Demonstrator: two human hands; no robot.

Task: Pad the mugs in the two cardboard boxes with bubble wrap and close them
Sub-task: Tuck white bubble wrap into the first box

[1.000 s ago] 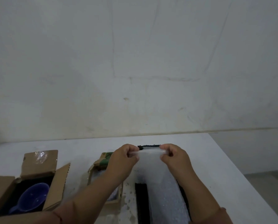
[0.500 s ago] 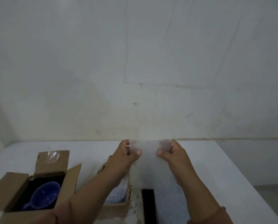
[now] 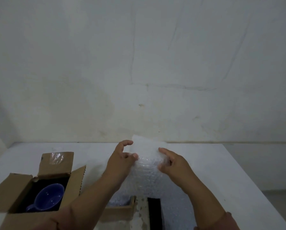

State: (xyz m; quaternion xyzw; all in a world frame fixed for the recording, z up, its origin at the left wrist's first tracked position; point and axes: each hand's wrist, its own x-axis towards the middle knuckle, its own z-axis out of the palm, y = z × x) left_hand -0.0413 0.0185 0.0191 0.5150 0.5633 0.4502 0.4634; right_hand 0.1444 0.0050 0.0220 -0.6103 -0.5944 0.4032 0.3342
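White wall (image 3: 139, 63) out back, white tabletop (image 3: 222, 163) in front, nothing fancy. The bubble wrap (image 3: 148, 156) is up off the tabletop, about over the middle. It's held between both hands, and its lower part trails down toward the near edge over a black strip (image 3: 153, 211).

What's changed: a second ago both hands were pinching the very top edge of the sheet, close together. Now they've slid down and apart. The left hand (image 3: 122, 161) has the left side caught between thumb and fingers, with the forefinger lifted a bit. The right hand (image 3: 173, 165) curls round the right side, and a flap of wrap now pokes up above both. Looks to me like the sheet is getting folded or bunched into a pad rather than just held out.

Near the left corner, the open cardboard box (image 3: 11, 188) has its blue mug (image 3: 50, 199) sitting bare, no padding visible, flaps all up. The second cardboard box (image 3: 120, 211) is mostly hidden behind the left forearm at the near edge; some wrap shows inside it. So I'd guess this pad goes into one of them next, and neither box is closed yet.
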